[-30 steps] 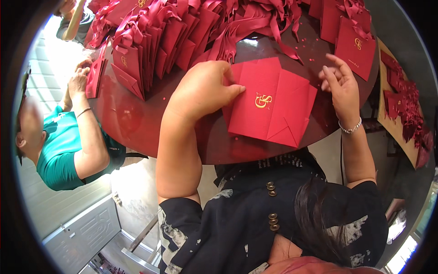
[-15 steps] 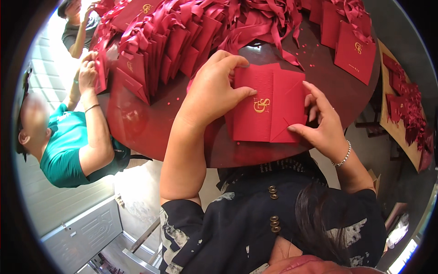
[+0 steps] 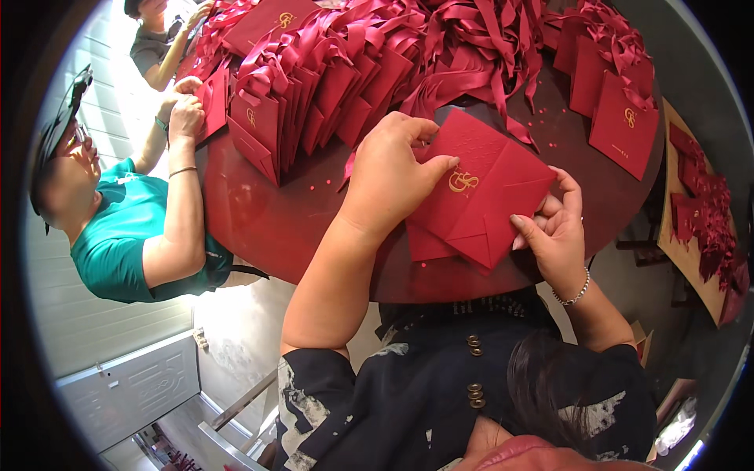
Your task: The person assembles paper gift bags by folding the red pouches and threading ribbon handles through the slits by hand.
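Note:
Between my hands I hold a flat red paper gift bag [image 3: 503, 196] with a gold emblem, its folded bottom flap facing up and toward the right. My left hand [image 3: 397, 173] pinches its left edge, thumb on top near the emblem and fingers behind. At the lower right, my right hand [image 3: 558, 231] grips the folded end between thumb and fingers. The bag is turned at a slant. Under it, another flat red piece [image 3: 430, 245] lies on the dark red round table [image 3: 330, 251], mostly covered.
Several upright red bags [image 3: 314, 102] with satin ribbons stand in a row at the far left. Loose ribbons [image 3: 479, 55] heap at the far middle; more bags [image 3: 624, 125] stand right. A person in green [image 3: 141, 235] handles a bag at left. Another table [image 3: 699, 235] holds red bags.
The held bag has turned from lying square to a slant, its right end tipping down. More of the piece beneath shows at the lower left. The whole view has shifted slightly.

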`<action>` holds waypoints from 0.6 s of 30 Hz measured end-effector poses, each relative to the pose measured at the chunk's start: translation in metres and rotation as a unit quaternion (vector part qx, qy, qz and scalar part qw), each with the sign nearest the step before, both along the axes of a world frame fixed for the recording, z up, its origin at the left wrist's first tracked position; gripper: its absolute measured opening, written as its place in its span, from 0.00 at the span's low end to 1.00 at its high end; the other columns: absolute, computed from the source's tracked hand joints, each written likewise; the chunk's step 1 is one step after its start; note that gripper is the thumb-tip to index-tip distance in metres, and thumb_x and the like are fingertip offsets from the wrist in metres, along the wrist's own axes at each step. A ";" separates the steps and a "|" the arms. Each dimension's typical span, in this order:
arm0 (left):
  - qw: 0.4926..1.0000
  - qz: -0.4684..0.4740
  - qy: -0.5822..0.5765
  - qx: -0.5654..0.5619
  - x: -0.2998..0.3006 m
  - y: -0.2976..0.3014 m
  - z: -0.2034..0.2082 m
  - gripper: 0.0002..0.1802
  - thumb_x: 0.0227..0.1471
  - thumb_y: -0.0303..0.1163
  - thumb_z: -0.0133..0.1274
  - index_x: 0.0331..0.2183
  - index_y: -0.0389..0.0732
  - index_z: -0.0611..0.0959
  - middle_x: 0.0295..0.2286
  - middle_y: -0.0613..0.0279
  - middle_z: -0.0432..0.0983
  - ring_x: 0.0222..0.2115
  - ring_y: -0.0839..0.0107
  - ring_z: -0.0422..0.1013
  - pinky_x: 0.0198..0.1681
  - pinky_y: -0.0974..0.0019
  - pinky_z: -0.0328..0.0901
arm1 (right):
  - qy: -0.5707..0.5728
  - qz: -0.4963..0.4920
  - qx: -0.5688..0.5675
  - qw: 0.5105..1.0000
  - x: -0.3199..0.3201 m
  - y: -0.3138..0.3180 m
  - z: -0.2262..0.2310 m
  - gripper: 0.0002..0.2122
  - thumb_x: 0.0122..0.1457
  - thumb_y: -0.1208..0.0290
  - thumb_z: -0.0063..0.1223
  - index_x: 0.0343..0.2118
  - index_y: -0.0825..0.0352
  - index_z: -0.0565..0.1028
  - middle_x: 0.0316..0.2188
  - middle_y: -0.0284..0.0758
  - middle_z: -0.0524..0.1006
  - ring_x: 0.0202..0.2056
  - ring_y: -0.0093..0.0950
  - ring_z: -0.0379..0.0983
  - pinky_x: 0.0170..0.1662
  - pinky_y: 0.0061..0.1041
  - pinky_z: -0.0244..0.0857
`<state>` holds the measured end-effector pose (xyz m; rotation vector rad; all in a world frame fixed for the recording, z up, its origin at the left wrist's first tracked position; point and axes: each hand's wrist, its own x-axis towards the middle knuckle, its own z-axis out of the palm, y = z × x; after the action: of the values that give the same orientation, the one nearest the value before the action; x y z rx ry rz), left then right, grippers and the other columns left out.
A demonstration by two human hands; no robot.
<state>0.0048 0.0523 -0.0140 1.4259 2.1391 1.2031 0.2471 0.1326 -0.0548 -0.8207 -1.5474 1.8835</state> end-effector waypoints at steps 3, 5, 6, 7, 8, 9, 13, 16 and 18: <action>1.000 0.003 0.012 0.002 0.003 -0.002 0.001 0.24 0.39 0.32 0.73 0.39 0.32 0.85 0.35 0.51 0.79 0.34 0.59 0.78 0.39 0.61 0.73 | 0.016 -0.022 -0.009 1.000 -0.002 -0.004 0.001 0.36 0.60 0.89 0.54 0.66 0.64 0.48 0.45 0.44 0.76 0.30 0.20 0.78 0.30 0.17 0.75; 1.000 0.000 0.007 0.000 0.006 -0.003 0.000 0.23 0.39 0.32 0.72 0.38 0.32 0.85 0.34 0.51 0.79 0.33 0.59 0.78 0.39 0.61 0.73 | 0.006 -0.022 0.003 1.000 -0.001 -0.005 0.001 0.35 0.60 0.88 0.55 0.64 0.67 0.47 0.44 0.46 0.77 0.30 0.22 0.79 0.31 0.18 0.76; 0.999 0.005 0.044 0.009 0.008 -0.004 0.001 0.23 0.40 0.30 0.72 0.39 0.32 0.84 0.33 0.53 0.79 0.32 0.64 0.77 0.37 0.64 0.73 | 0.006 -0.024 0.003 1.000 -0.001 -0.005 0.001 0.35 0.60 0.88 0.55 0.64 0.67 0.47 0.44 0.46 0.77 0.30 0.22 0.79 0.31 0.18 0.76; 0.997 0.010 0.081 0.017 0.010 -0.004 0.001 0.22 0.41 0.29 0.73 0.40 0.32 0.84 0.33 0.55 0.79 0.31 0.68 0.76 0.36 0.68 0.72 | 0.008 -0.027 -0.003 1.000 -0.002 -0.005 0.003 0.35 0.59 0.88 0.55 0.64 0.67 0.47 0.44 0.47 0.77 0.30 0.23 0.79 0.31 0.18 0.76; 0.997 0.006 0.079 0.018 0.011 -0.004 0.002 0.22 0.41 0.29 0.73 0.40 0.32 0.84 0.33 0.55 0.79 0.31 0.68 0.76 0.36 0.68 0.72 | 0.010 -0.032 -0.008 0.999 -0.002 -0.005 0.004 0.35 0.59 0.89 0.55 0.63 0.67 0.47 0.44 0.47 0.77 0.30 0.23 0.79 0.32 0.19 0.77; 0.996 0.008 0.086 0.022 0.012 -0.005 0.003 0.22 0.42 0.29 0.72 0.39 0.32 0.83 0.32 0.56 0.79 0.30 0.70 0.76 0.36 0.68 0.72 | 0.009 -0.037 -0.008 0.999 -0.001 -0.005 0.003 0.35 0.59 0.89 0.55 0.63 0.67 0.47 0.44 0.47 0.77 0.30 0.23 0.79 0.32 0.19 0.77; 0.999 -0.008 0.002 -0.048 0.009 -0.003 0.009 0.19 0.46 0.27 0.70 0.39 0.31 0.82 0.32 0.60 0.81 0.32 0.78 0.75 0.36 0.72 0.71 | -0.005 -0.025 -0.022 0.999 0.002 -0.003 0.002 0.36 0.59 0.89 0.55 0.64 0.63 0.47 0.48 0.47 0.75 0.33 0.25 0.79 0.33 0.20 0.78; 0.979 -0.080 -0.165 -0.091 0.005 -0.001 0.009 0.15 0.51 0.24 0.66 0.40 0.30 0.82 0.33 0.62 0.82 0.34 0.82 0.74 0.39 0.74 0.70 | -0.022 0.002 0.003 1.000 0.009 0.005 0.002 0.27 0.59 0.87 0.58 0.59 0.67 0.60 0.45 0.44 0.77 0.34 0.25 0.78 0.34 0.20 0.76; 0.973 -0.089 -0.189 -0.094 0.001 -0.005 0.011 0.15 0.52 0.23 0.65 0.42 0.29 0.81 0.34 0.62 0.83 0.35 0.81 0.75 0.40 0.74 0.70 | -0.072 0.087 0.434 0.894 0.010 0.035 0.008 0.10 0.59 0.83 0.58 0.44 0.72 0.76 0.38 0.40 0.78 0.33 0.25 0.77 0.34 0.21 0.71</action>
<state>0.0059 0.0472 -0.0028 1.1713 1.7732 1.0717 0.2576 0.1680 -0.0465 -0.4084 -2.3249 1.0192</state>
